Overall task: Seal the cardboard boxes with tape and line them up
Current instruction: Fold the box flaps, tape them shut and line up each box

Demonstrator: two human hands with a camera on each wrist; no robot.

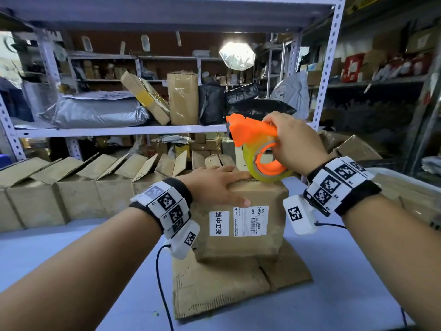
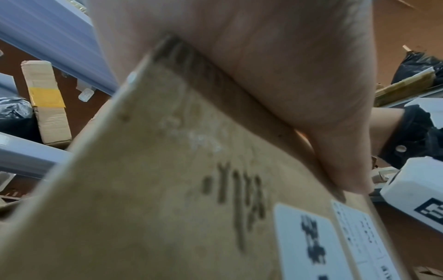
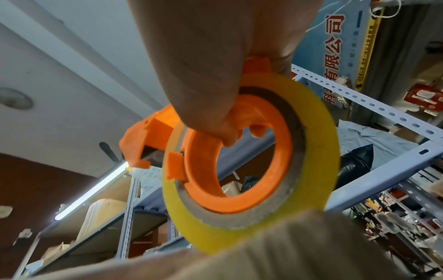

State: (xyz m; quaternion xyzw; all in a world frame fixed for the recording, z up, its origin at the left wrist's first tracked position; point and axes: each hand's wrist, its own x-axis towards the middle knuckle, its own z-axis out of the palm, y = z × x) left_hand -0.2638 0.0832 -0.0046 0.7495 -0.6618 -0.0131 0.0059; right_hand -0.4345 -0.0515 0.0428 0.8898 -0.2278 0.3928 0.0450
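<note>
Sealing step, tape about to be laid. A closed brown cardboard box with white shipping labels (image 1: 241,218) stands on a flattened sheet of brown cardboard (image 1: 229,283) near the middle of the pale blue desk (image 1: 71,254). The left hand (image 1: 212,185) lies flat on the box top, fingers straight and spread, thumb over the near upper edge; the left wrist view confirms the palm pressed against the top flap (image 2: 191,170). This grip is open and pressing, not clasping. The right hand (image 1: 296,144) has its grip closed round the orange plastic tape dispenser (image 1: 250,132), which carries a roll of yellowish clear packing tape (image 1: 267,173); the right wrist view shows fingers hooked through the orange core (image 3: 239,170). The roll's lower edge hangs at the far right corner of the box top; contact cannot be judged. No fresh tape strip is discernible on the top seam.

By judgement, the next move calls for anchoring the tape end over the far edge, then drawing the dispenser toward the body along the seam while the left hand holds the flaps down. Behind, a row of open-flapped brown cardboard boxes (image 1: 95,185) awaits along the desk's far side.
</note>
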